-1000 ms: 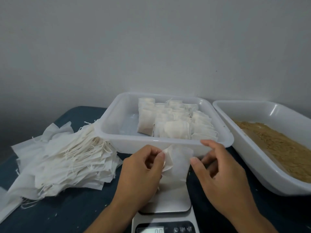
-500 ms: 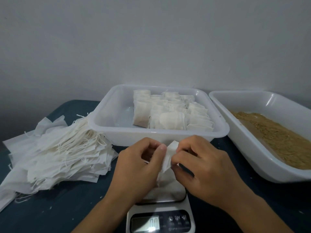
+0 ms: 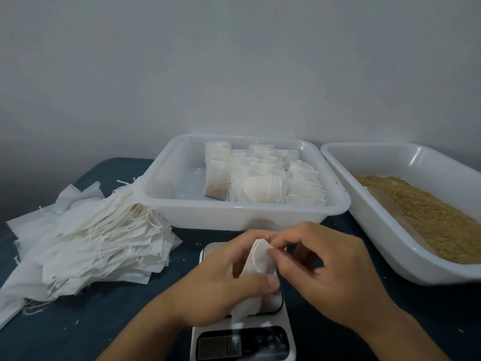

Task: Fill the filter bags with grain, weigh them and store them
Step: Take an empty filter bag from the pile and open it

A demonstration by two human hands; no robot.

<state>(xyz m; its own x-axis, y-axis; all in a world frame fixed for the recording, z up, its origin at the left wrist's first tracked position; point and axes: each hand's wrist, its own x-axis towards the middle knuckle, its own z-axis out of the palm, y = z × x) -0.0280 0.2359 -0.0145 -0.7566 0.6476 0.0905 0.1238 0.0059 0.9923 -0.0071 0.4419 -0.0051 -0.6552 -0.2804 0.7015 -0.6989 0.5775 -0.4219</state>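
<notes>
One empty filter bag (image 3: 257, 264), lower centre of frame above the scale (image 3: 243, 342), pinched at its mouth between left hand (image 3: 221, 287) and right hand (image 3: 325, 272) held close together: likely light, limp, tearable paper, best gripped by the rim.

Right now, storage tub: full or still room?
Still room. Filled bags cover the storage tub's right and middle; bare floor shows along its left side.

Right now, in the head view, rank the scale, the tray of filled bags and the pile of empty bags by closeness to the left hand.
From the left hand:
1. Scale, directly under it.
2. Tray of filled bags, just behind it.
3. Pile of empty bags, out to the left.
</notes>
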